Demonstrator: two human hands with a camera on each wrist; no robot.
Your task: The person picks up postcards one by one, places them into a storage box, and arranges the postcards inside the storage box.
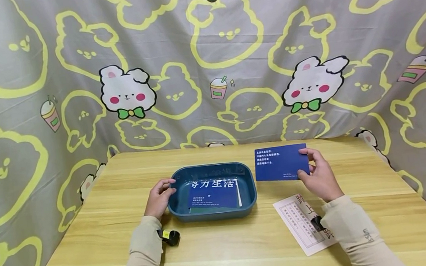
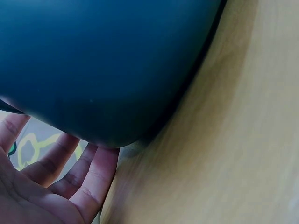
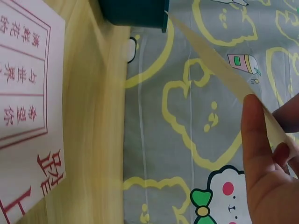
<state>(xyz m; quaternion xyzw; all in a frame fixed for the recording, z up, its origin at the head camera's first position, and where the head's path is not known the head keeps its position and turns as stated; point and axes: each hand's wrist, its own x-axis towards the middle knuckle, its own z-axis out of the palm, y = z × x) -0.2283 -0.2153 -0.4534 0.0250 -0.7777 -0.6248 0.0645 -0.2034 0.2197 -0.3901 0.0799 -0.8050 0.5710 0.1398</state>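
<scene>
My left hand [image 1: 160, 196] holds the left end of a deep blue plastic tray [image 1: 215, 215], thumb and a finger over its rim. In the left wrist view, other fingers [image 2: 96, 179] touch its outer wall [image 2: 103, 70] near the table. Inside the tray lies a blue card with large white characters [image 1: 213, 196], over others that are mostly covered. Right of the tray, my right hand [image 1: 318, 175] pinches a blue postcard with white writing [image 1: 280, 164] by its right edge. The right wrist view shows that card [image 3: 215, 56] nearly edge-on, raised off the table.
A white card with red characters [image 1: 294, 225] lies on the wooden table [image 1: 227, 251], partly under my right wrist. A grey curtain with cartoon animals [image 1: 169, 36] hangs behind the table and along both sides.
</scene>
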